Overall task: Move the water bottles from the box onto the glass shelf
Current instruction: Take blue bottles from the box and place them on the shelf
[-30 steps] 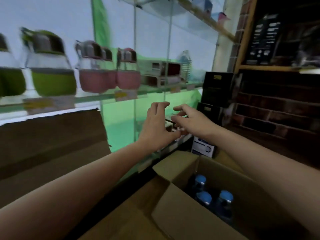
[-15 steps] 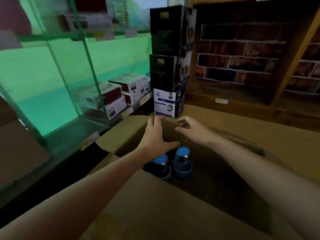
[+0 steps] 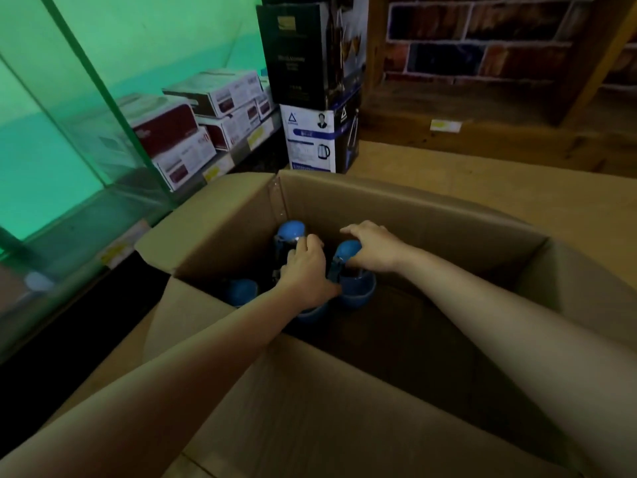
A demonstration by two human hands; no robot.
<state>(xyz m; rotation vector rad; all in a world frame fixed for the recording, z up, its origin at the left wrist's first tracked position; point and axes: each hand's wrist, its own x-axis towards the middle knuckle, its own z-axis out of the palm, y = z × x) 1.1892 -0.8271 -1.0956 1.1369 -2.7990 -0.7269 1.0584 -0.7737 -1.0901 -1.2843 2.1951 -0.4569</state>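
Cardboard box [image 3: 413,215] open, flaps out, right half of its interior bare and dark. Blue-capped water bottles [image 3: 291,231] bunched in the box's far-left corner, against the wall. Left hand [image 3: 305,270] wrapped around one bottle's neck, fingers curled on it. Right hand [image 3: 374,248] cupped over the neighbouring cap [image 3: 346,250], fingers bent; firm grip or not, can't tell. Third cap [image 3: 241,291] left of the left hand, bottle bodies lost in shadow. Glass shelf [image 3: 113,201] left of box, carrying red-white cartons [image 3: 179,139]. Kettle carton [image 3: 310,139] behind box.
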